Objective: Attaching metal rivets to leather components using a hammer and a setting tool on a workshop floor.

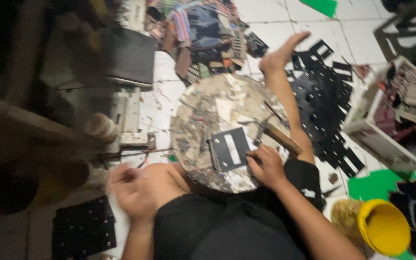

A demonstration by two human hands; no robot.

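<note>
Here, a yellow bucket (384,226) at five o'clock shows no visible contents; a white crate (386,118) at three o'clock holds stacked pieces. The right hand (266,166), fingers curled, presses the black cut piece (230,149) on the round work block (225,130). The left hand (128,190) is blurred, its grip unreadable.

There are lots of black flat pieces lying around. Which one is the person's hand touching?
The black piece with a white stripe, lying on the round work block. The right hand rests on its edge; the other black pieces lie on the floor, untouched.
</note>
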